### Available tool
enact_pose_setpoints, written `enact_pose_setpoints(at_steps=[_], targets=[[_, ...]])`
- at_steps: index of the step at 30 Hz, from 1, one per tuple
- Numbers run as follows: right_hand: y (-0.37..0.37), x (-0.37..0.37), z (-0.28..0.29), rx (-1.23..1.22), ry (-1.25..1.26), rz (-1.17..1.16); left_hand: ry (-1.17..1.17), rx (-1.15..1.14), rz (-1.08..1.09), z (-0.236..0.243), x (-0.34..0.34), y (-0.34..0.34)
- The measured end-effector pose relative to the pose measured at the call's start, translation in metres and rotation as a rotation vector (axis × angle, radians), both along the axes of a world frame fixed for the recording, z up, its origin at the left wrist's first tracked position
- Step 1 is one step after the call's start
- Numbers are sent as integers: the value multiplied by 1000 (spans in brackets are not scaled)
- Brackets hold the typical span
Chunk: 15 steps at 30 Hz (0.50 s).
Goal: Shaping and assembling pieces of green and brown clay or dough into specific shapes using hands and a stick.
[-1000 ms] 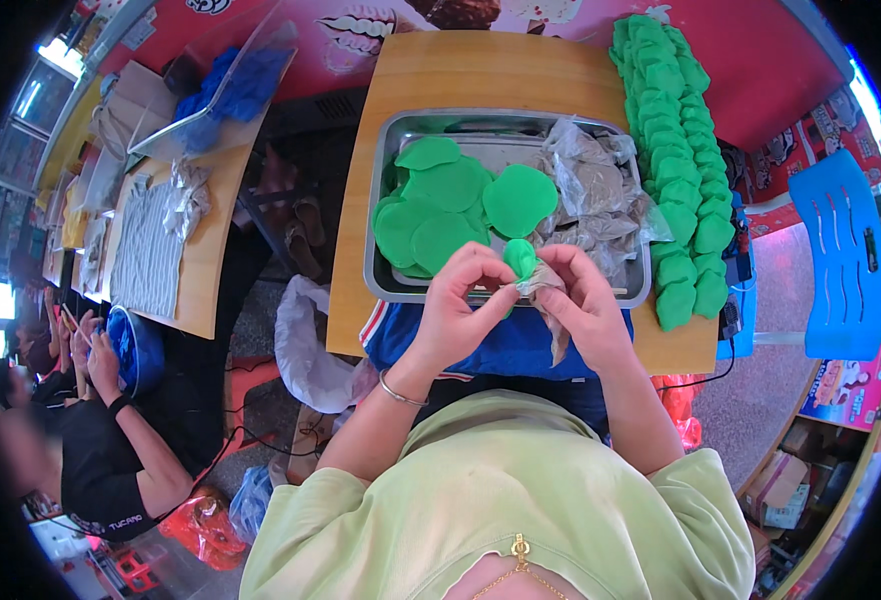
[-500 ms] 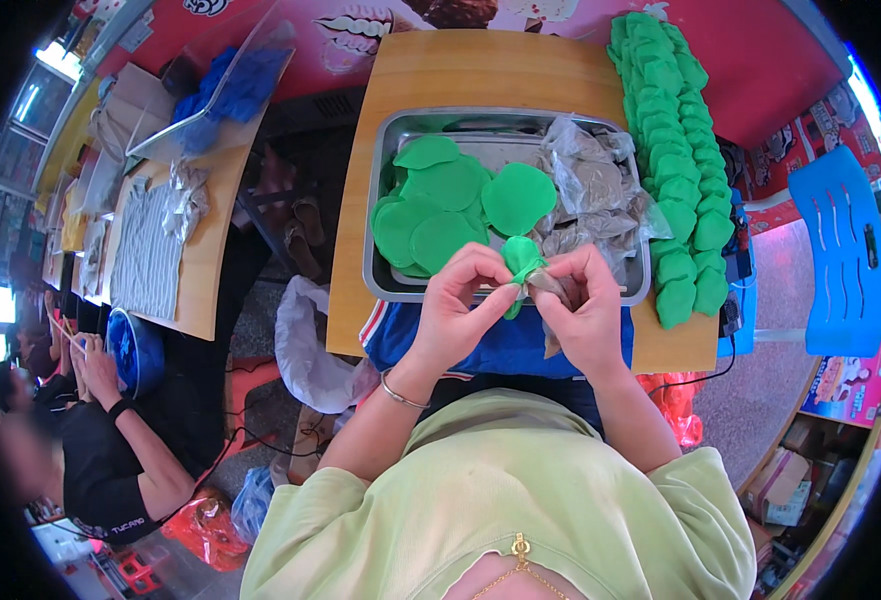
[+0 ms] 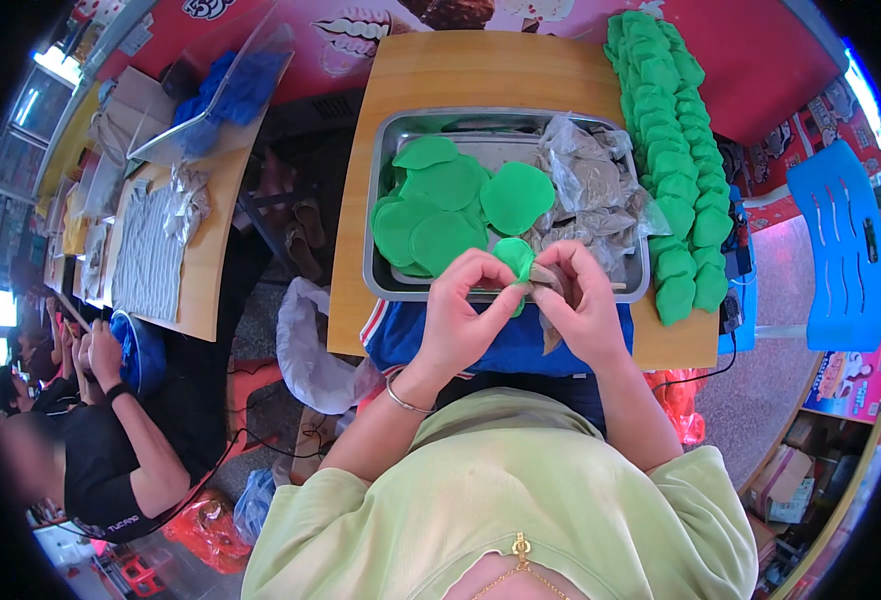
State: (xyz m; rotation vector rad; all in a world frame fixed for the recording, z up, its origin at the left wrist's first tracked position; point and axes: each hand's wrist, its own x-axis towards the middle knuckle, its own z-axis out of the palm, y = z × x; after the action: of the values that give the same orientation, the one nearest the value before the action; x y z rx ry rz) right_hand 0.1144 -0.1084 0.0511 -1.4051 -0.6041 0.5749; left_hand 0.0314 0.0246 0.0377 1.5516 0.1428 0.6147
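My left hand (image 3: 475, 310) pinches a small crumpled green piece (image 3: 515, 257) at the near rim of the metal tray (image 3: 372, 200). Close beside it, my right hand (image 3: 580, 305) has thumb and fingers closed on a brownish crinkled strip (image 3: 550, 335) that meets the green piece and hangs down. Flat round green pieces (image 3: 430, 230) overlap in the tray's left part, with crumpled clear and brownish plastic material (image 3: 590, 190) in its right part. A blue cloth (image 3: 400, 335) lies under my hands.
Rows of ruffled green pieces (image 3: 675, 170) line the right of the wooden table (image 3: 440, 65). A blue plastic chair (image 3: 830, 260) stands at the right, a white bag (image 3: 310, 355) at the left. A co-worker (image 3: 120, 460) works by another table (image 3: 210, 270).
My hands stay together, fingers shifting slightly around the green piece, which now covers more of the brownish strip's top. The co-worker's hands and held stick have moved.
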Motion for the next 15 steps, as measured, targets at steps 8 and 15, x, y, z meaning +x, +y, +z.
enact_pose_setpoints(at_steps=[8, 15], targets=[[-6, 3, 7, -85, 25, -23, 54, 50, -39, 2, -3, 3], [-2, -7, 5, -215, -105, -152, -15, 265, 11, 8, -2, 4]])
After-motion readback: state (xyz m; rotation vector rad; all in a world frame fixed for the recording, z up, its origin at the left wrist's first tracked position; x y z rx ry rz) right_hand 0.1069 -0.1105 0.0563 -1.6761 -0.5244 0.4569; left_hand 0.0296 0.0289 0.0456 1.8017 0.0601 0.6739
